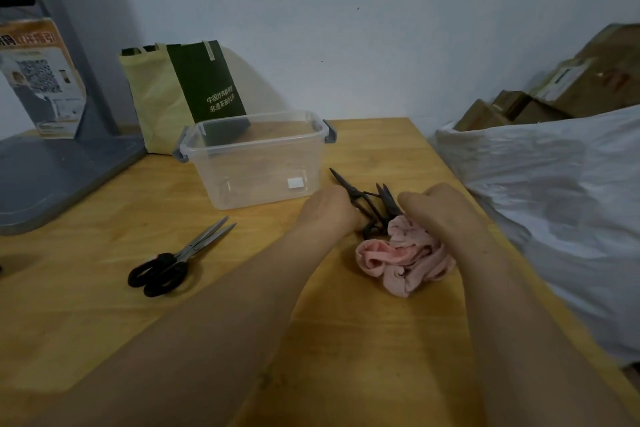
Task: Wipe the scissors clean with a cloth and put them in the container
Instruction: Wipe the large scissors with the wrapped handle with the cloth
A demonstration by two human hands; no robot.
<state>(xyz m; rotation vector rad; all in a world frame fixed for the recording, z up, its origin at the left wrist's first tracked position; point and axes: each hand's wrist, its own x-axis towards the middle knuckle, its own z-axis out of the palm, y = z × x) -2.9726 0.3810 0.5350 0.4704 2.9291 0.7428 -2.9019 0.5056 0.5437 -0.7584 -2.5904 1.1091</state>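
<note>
Here, head view: yellow wooden table (86, 322), pale wall (346, 28) behind. Left hand (329, 208) grips dark scissors (350, 190) just right of the clear container (242, 180); right hand (440, 208) clutches bunched pink cloth (405, 256) touching them. Black-handled scissors (173, 263) lie well apart, left, bare wood around. Right edge: white plastic sheet (554, 201). Far-left corner: green bag (162, 97), grey stand base (52, 177).

head-worn camera, looking forward and down, close over wooden table (86, 305)

three scissors (180, 255) (349, 192) (389, 201), one cloth (403, 258), one container (256, 163)
</note>
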